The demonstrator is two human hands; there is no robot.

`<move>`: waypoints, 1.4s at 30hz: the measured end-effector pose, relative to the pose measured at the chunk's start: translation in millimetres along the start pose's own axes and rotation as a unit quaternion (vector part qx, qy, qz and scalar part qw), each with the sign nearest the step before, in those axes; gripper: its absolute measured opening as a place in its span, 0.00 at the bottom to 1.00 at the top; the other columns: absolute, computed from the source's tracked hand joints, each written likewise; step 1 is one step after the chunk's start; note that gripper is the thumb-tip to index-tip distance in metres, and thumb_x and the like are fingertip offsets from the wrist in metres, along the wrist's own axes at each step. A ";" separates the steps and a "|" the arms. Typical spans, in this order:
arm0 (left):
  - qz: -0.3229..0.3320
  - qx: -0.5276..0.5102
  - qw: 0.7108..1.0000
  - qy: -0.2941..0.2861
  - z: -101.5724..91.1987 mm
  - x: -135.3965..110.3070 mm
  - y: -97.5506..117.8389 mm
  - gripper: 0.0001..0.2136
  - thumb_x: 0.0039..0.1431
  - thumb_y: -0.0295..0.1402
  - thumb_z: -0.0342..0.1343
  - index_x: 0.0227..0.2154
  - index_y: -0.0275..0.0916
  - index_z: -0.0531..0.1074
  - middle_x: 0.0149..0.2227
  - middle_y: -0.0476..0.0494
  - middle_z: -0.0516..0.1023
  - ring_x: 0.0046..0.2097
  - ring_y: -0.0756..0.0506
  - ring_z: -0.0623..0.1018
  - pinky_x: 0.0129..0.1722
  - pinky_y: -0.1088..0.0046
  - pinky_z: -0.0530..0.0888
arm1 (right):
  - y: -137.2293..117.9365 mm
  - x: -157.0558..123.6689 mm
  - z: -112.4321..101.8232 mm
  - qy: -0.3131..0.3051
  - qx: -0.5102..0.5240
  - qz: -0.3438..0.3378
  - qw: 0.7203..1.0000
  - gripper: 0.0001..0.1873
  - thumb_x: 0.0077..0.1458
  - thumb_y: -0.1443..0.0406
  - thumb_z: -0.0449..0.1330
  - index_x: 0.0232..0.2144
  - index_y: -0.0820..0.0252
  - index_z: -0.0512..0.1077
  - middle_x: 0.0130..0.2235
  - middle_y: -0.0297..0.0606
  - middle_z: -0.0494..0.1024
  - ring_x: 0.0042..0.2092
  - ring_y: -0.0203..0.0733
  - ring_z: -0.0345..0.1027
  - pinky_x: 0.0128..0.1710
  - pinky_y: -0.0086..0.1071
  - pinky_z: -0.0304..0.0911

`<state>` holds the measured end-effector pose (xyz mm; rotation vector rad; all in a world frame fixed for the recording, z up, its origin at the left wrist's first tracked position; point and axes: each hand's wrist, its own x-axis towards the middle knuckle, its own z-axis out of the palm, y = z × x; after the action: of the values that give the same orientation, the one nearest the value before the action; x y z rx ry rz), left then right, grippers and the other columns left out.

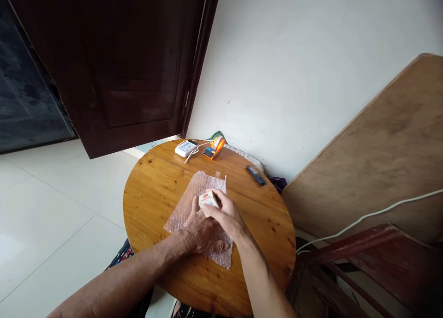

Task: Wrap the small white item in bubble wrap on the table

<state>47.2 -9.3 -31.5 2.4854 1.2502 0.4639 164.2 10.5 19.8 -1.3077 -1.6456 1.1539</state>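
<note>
A small whitish box with red print (208,198) is gripped by my right hand (229,215), between the thumb and the fingers. It is just above the middle of a sheet of bubble wrap (185,210) spread on the table. My left hand (204,235) lies flat on the wrap, fingers apart, with its thumb pointing right near the sheet's lower right corner. The box and my right hand cover part of the left fingers. Whether the box touches the left hand, I cannot tell.
The round wooden table (148,184) carries an orange tape dispenser (217,146), a white power strip with cable (186,147) and a dark blurred-out object (256,175) along its far side. A dark door (138,78) stands at left; a wooden board (374,156) leans at right.
</note>
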 end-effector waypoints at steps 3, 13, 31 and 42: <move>0.031 -0.011 0.999 -0.031 -2.5 0.2 -2.1 0.42 0.52 0.61 0.52 0.66 0.44 0.56 0.69 0.32 0.52 0.69 0.22 0.44 0.61 0.30 0.37 | 29.5 21.4 -8.8 0.105 0.066 0.070 0.990 0.27 0.40 0.52 0.68 0.41 0.60 0.74 0.36 0.38 0.80 0.36 0.45 0.73 0.34 0.33 0.66; -0.034 -0.005 0.999 0.037 -23.9 -3.9 -35.4 0.25 0.54 0.43 0.60 0.56 0.47 0.69 0.59 0.41 0.70 0.61 0.36 0.66 0.63 0.51 0.59 | 55.9 21.5 -22.9 0.151 -0.023 0.038 0.988 0.26 0.39 0.52 0.67 0.40 0.58 0.73 0.36 0.36 0.78 0.38 0.46 0.71 0.40 0.36 0.65; -0.043 -0.022 0.998 0.041 -14.7 -22.5 -57.8 0.44 0.46 0.48 0.63 0.65 0.41 0.55 0.64 0.36 0.64 0.67 0.34 0.57 0.67 0.46 0.46 | 44.8 8.9 -13.6 -0.007 -0.170 -0.042 0.984 0.24 0.44 0.66 0.63 0.47 0.57 0.69 0.40 0.36 0.78 0.41 0.44 0.71 0.44 0.37 0.64; -0.050 -0.031 0.998 0.025 -19.1 -23.4 -54.8 0.44 0.46 0.48 0.64 0.65 0.41 0.54 0.65 0.37 0.62 0.68 0.34 0.55 0.67 0.46 0.45 | 42.0 3.3 -17.5 -0.037 -0.219 -0.063 0.973 0.22 0.45 0.69 0.62 0.46 0.56 0.69 0.41 0.35 0.77 0.43 0.44 0.70 0.45 0.36 0.62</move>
<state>-12.9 5.2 -40.8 2.3623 1.3512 0.5344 193.1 20.8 -13.9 -1.4088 -2.0887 0.7968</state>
